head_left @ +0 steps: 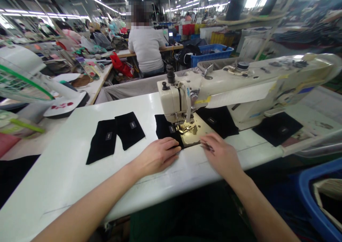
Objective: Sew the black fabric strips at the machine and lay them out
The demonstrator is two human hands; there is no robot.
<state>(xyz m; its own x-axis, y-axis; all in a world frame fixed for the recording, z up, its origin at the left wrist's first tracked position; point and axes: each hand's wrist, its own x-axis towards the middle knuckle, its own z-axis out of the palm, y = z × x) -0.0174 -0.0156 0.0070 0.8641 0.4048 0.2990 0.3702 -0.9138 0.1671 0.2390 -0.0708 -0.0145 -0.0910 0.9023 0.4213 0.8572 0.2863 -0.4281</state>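
My left hand [162, 154] lies with its fingers stretched over the near edge of a black fabric piece [163, 127], pressing it to the table. This piece has a small dark label [171, 129] and sits just left of the sewing machine's presser foot [186, 128]. Right of the brass-coloured needle plate [191, 139], my right hand [217, 151] is closed around small metal thread snips [207, 146], partly hidden by the fingers. Two more labelled black pieces [103, 140] [130, 130] lie flat to the left, slightly overlapping.
The sewing machine [208, 89] spans the table's right half. Labelled black pieces lie behind the needle [220, 121] and at far right [278, 128]. A fan [24, 78] stands left, a blue bin [307, 185] lower right. A person in a white shirt [146, 50] sits ahead.
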